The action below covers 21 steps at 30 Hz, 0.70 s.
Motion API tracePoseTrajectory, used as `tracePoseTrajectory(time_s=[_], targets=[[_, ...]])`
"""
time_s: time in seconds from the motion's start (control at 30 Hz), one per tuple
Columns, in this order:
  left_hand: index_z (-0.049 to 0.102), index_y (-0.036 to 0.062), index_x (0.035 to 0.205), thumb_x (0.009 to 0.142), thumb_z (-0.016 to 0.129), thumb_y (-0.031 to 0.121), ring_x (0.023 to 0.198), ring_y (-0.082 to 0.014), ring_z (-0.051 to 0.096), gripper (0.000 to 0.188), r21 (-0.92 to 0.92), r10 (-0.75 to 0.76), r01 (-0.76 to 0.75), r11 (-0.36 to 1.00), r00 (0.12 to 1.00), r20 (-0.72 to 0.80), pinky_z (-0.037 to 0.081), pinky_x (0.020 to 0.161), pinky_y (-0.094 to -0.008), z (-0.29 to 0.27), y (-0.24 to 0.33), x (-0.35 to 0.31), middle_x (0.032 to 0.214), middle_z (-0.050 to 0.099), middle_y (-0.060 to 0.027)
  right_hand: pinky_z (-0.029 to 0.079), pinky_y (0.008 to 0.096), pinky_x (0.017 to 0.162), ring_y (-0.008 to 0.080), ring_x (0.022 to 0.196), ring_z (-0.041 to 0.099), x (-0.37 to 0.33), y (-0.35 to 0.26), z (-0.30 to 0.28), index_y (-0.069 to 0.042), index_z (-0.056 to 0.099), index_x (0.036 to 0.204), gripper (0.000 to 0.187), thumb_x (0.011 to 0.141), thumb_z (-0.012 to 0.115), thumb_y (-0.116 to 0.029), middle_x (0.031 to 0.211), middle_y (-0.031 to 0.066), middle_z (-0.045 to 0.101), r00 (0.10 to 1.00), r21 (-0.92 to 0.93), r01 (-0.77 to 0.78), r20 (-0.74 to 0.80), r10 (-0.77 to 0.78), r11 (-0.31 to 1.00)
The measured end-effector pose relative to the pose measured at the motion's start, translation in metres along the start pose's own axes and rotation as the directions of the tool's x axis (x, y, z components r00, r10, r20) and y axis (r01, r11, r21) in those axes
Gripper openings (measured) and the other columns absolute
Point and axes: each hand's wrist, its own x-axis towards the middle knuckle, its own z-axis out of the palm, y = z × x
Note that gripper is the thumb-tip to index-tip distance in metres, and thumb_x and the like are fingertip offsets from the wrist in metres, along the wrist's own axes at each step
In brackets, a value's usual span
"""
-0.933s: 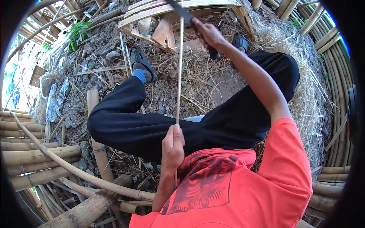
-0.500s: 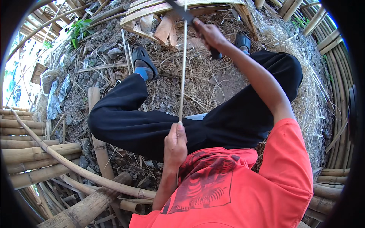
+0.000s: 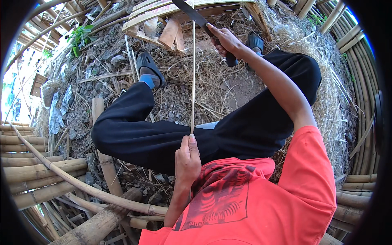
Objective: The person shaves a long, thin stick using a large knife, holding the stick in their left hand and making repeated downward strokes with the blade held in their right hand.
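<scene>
My left hand [image 3: 188, 159] is closed around the lower part of a long, thin, pale strip that looks like split bamboo [image 3: 193, 81]. The strip runs straight up from my lap, away from me, to the top of the view. My right hand [image 3: 227, 43] grips the dark handle of a machete [image 3: 192, 13]. Its broad dark blade points up and to the left, crossing the strip near the far end. Whether the blade touches the strip I cannot tell.
A low wooden frame of planks [image 3: 183, 12] stands beyond my feet, with short wood pieces [image 3: 169, 34] under it. Pale shavings [image 3: 216, 65] litter the soil. Bamboo poles [image 3: 45, 171] lie at left, a long bent pole [image 3: 90, 183] crosses there, and bamboo walls [image 3: 361, 102] rise at right.
The machete has shifted slightly down and left, and its blade shows more sharply. The whole view has moved a little. My left hand keeps its hold on the strip.
</scene>
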Motion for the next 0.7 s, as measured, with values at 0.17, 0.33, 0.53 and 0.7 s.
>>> tracePoseTrajectory(time_s=[0.17, 0.33, 0.53, 0.7], targets=[[0.050, 0.0006, 0.085, 0.107, 0.036, 0.034, 0.045, -0.0280, 0.055, 0.043, -0.007, 0.005, -0.005, 1.000, 1.000, -0.013, 0.038, 0.045, -0.0409, 0.000, -0.002, 0.001, 0.052, 0.050, -0.0136, 0.038, 0.0270, 0.035, 0.0086, 0.039, 0.045, -0.001, 0.005, -0.005, -0.007, 0.049, 0.070, 0.064, 0.097, 0.043, -0.064, 0.050, -0.0018, 0.043, 0.999, -0.029, -0.043, 0.025, 0.044, 0.999], [0.047, 0.0046, 0.079, 0.107, 0.038, 0.037, 0.054, -0.0073, 0.038, 0.044, -0.032, -0.109, 0.108, 0.994, 0.993, -0.043, 0.032, 0.050, -0.0279, -0.008, -0.002, 0.005, 0.059, 0.040, 0.0013, 0.042, 0.0239, 0.036, 0.0065, 0.041, 0.046, -0.037, -0.010, 0.028, -0.008, 0.052, 0.075, 0.066, 0.092, 0.045, -0.071, 0.057, -0.0018, 0.049, 0.972, -0.375, 0.014, 0.224, 0.076, 0.927], [0.048, 0.0053, 0.081, 0.107, 0.039, 0.035, 0.056, -0.0050, 0.036, 0.041, -0.137, -0.089, 0.089, 0.987, 0.996, 0.007, 0.030, 0.050, -0.0248, -0.001, 0.001, 0.002, 0.061, 0.038, 0.0045, 0.043, 0.0228, 0.035, 0.0055, 0.039, 0.045, -0.010, -0.021, 0.010, -0.007, 0.053, 0.080, 0.059, 0.097, 0.043, -0.063, 0.055, -0.0014, 0.049, 0.999, -0.275, -0.030, -0.022, 0.025, 0.961], [0.048, 0.0033, 0.081, 0.107, 0.038, 0.036, 0.055, -0.0055, 0.037, 0.043, -0.110, -0.048, 0.058, 0.992, 0.994, 0.097, 0.032, 0.050, -0.0260, 0.007, 0.008, -0.005, 0.060, 0.041, 0.0022, 0.035, 0.0210, 0.037, 0.0036, 0.039, 0.043, 0.010, -0.035, -0.020, -0.008, 0.054, 0.085, 0.047, 0.101, 0.047, -0.052, 0.055, -0.0047, 0.046, 0.962, -0.060, 0.195, -0.183, -0.203, 0.979]])
